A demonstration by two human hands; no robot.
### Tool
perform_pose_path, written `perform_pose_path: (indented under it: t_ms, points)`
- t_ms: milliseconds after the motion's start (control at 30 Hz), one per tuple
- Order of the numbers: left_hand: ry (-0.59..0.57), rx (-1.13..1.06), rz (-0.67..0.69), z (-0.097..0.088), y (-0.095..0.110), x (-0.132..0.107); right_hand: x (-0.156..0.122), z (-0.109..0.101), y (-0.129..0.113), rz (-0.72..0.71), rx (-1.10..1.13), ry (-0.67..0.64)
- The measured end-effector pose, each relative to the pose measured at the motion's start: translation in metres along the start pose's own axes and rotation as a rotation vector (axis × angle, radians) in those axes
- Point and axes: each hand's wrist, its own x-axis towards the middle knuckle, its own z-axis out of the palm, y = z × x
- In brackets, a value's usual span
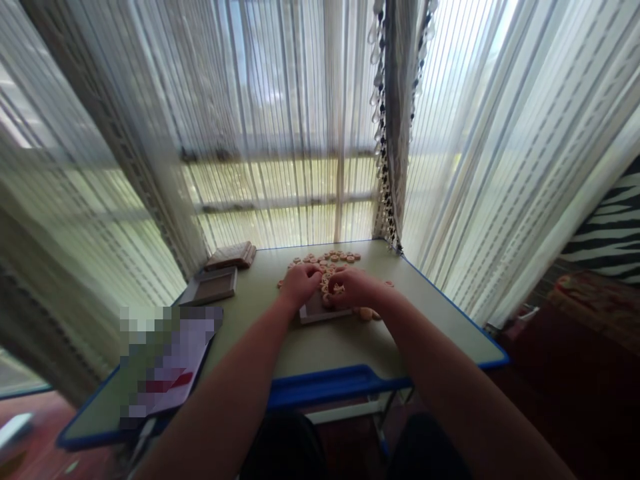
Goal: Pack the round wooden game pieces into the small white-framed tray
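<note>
My left hand (pixel 300 281) rests with curled fingers on a pile of small tan wooden pieces (pixel 327 259) spread across the far middle of the table (pixel 325 343). My right hand (pixel 353 288) lies just beside it, fingers bent over pieces at the edge of a small flat tray (pixel 314 311) that sits under both hands. The two hands nearly touch. What the fingers pinch is too small to make out. A few loose pieces (pixel 369 313) lie to the right of the tray.
A wooden tray (pixel 213 285) and a closed wooden box (pixel 231 256) sit at the table's far left. A blurred-out flat object (pixel 167 357) lies at the near left corner. Sheer curtains (pixel 280 120) hang behind the blue-edged table.
</note>
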Motion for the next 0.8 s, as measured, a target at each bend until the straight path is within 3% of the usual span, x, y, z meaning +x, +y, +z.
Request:
perform_pose_path:
  t_ms: [233,467,633,733,800]
  points:
    - [0.002,0.274,0.048,-0.003,0.005,-0.004,0.0,0.001,0.002,-0.005,-0.002,0.121]
    - [0.015,0.414,0.071,-0.004,0.011,-0.01,-0.008,-0.01,0.006,0.196,-0.058,0.246]
    - [0.045,0.429,0.075,-0.011,0.013,-0.011,-0.039,-0.024,0.012,0.318,-0.072,0.417]
    - [0.086,0.442,0.064,-0.015,0.013,-0.011,-0.063,-0.017,0.014,0.333,-0.011,0.53]
    - [0.166,0.496,-0.045,-0.016,0.013,-0.013,-0.076,-0.005,0.015,0.372,0.04,0.547]
